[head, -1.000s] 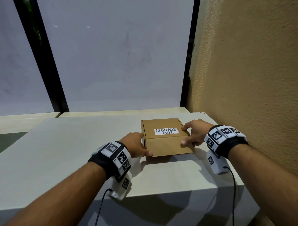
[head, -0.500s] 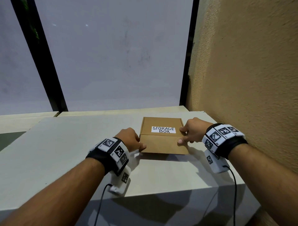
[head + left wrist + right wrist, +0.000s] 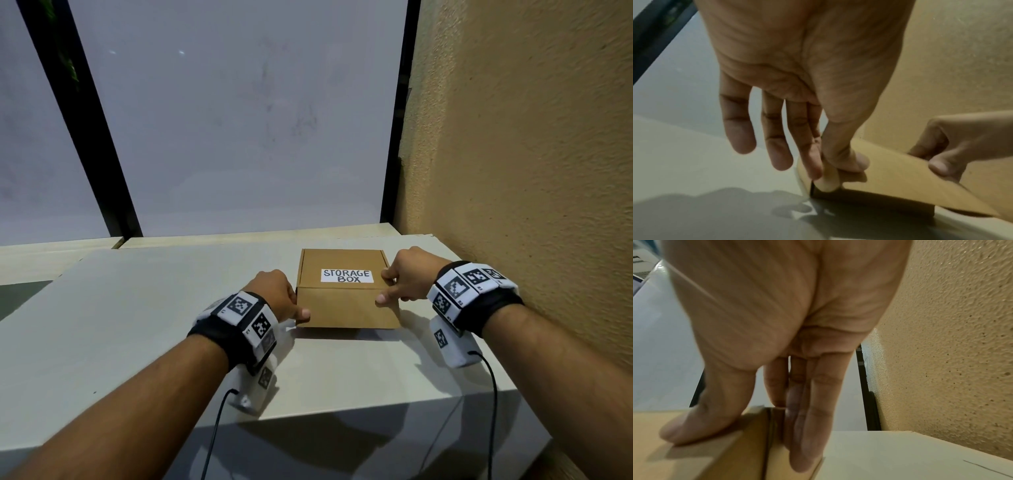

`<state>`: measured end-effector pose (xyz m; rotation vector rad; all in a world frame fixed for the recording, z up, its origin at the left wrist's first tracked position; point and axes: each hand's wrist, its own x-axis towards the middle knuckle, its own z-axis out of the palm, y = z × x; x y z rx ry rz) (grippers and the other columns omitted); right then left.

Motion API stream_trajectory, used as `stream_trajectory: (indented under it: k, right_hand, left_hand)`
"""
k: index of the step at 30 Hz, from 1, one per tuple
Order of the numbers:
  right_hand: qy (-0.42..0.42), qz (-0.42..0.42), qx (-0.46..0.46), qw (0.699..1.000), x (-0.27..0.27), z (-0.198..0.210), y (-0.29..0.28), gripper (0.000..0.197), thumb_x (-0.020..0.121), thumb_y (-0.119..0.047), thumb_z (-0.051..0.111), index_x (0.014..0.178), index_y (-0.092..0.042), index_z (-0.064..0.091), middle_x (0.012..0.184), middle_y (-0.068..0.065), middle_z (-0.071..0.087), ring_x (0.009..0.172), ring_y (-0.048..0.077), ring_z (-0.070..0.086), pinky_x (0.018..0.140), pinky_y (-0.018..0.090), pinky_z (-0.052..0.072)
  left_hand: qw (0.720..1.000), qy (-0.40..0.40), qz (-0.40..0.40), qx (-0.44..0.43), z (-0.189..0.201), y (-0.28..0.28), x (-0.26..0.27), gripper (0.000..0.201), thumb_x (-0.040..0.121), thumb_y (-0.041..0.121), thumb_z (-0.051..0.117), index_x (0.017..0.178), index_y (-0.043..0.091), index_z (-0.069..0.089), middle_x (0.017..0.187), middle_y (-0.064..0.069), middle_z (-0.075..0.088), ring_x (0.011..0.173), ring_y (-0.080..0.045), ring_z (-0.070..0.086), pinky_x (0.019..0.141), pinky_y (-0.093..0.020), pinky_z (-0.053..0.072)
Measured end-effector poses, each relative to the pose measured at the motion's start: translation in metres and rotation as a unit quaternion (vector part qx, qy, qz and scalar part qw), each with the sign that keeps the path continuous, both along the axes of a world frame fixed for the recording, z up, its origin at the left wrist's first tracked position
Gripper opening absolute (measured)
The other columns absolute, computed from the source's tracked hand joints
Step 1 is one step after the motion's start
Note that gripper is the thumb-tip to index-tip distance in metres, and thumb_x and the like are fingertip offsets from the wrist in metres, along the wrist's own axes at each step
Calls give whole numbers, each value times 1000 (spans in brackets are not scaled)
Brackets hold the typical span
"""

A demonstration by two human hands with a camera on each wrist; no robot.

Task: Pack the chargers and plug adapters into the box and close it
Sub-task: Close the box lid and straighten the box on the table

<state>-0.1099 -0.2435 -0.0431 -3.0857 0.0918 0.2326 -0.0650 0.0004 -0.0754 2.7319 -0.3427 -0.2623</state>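
Pale tabletop (image 3: 137,342) fills the near field, its front edge running just beneath both forearms and dropping into shadow; broad bare surface lies open to the left, while on the right the table ends close against a textured ochre wall (image 3: 531,154). Farther in, the left hand (image 3: 274,294) sits at the near left corner of the cardboard box (image 3: 346,308), thumb pressed on the front panel and one fingertip at the corner seam, with the other fingers (image 3: 740,129) hanging straight and loose over the table. Opposite, the right hand (image 3: 407,277) pinches the near right corner, thumb on the front face, fingers (image 3: 812,426) flat along the right side. Its lid, labelled "STORAGE BOX", lies shut and level. Chargers and adapters are out of sight. Beyond the box a narrow strip of table leads to a raised sill (image 3: 239,236), then frosted panes (image 3: 239,120) divided by black frames.
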Motion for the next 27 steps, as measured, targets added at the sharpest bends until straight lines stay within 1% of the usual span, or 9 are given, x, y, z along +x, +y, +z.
stream_trajectory:
  k: [2, 5, 8, 11, 14, 16, 20, 23, 27]
  right_hand:
    - [-2, 1, -20, 1000, -1, -2, 0, 57, 76, -58, 68, 112, -13, 68, 89, 7, 73, 68, 13, 58, 74, 28, 49]
    - [-4, 5, -20, 1000, -2, -5, -3, 69, 70, -56, 75, 123, -14, 62, 105, 7, 69, 94, 21, 60, 86, 31, 49]
    - [3, 18, -11, 1000, -3, -4, -4, 84, 66, -48, 82, 136, -16, 50, 126, 9, 57, 115, 25, 55, 96, 33, 44]
    - [4, 27, -14, 1000, -1, -3, 0, 81, 66, -42, 83, 132, -8, 51, 143, 9, 43, 131, 27, 43, 106, 39, 39]
    - [3, 33, -35, 999, 4, -4, 4, 71, 62, -45, 84, 118, -9, 59, 120, 6, 62, 111, 26, 57, 95, 38, 48]
    - [-6, 39, -36, 999, 5, -5, 4, 65, 60, -46, 85, 110, -11, 61, 109, 5, 65, 101, 25, 60, 88, 37, 50]
    - [-6, 53, -40, 998, 9, -7, 5, 60, 64, -42, 84, 108, -10, 58, 113, 5, 59, 105, 25, 57, 87, 34, 47]
    - [6, 61, -37, 997, 10, -7, 7, 69, 62, -39, 86, 116, -10, 56, 120, 6, 56, 111, 25, 54, 91, 32, 43]
    - [-7, 49, -27, 998, 10, -7, 7, 71, 56, -38, 90, 115, -13, 58, 114, 5, 60, 105, 25, 57, 88, 33, 48]
  left_hand:
    - [1000, -17, 1, 5, 2, -1, 1, 47, 65, 42, 85, 99, 16, 64, 102, -2, 68, 95, -19, 64, 83, -31, 52]
    - [996, -57, -64, 22, 4, -4, 4, 82, 66, 34, 86, 135, 22, 44, 129, -2, 51, 116, -22, 53, 97, -37, 47]
    - [988, -66, -122, 61, 10, -5, 6, 90, 68, 31, 85, 144, 27, 38, 138, 0, 39, 126, -24, 47, 102, -38, 44]
    - [986, -73, -128, 82, 14, -8, 8, 89, 62, 32, 88, 140, 25, 45, 138, 3, 38, 125, -23, 47, 102, -41, 44]
    - [983, -86, -142, 77, 13, -11, 9, 84, 59, 30, 90, 133, 20, 51, 134, 2, 45, 120, -22, 49, 99, -35, 45]
    - [983, -97, -138, 78, 12, -13, 10, 81, 58, 32, 91, 129, 18, 54, 126, -1, 54, 113, -21, 53, 93, -30, 45]
    - [980, -112, -127, 100, 13, -19, 9, 68, 51, 38, 93, 110, 19, 65, 108, -1, 63, 93, -20, 59, 78, -27, 49]
    - [979, -121, -120, 114, 18, -23, 8, 56, 48, 39, 94, 93, 18, 68, 97, 0, 65, 83, -19, 60, 69, -28, 51]
    - [974, -130, -127, 134, 21, -28, 5, 58, 48, 34, 95, 96, 16, 67, 100, -2, 65, 85, -22, 63, 71, -29, 52]
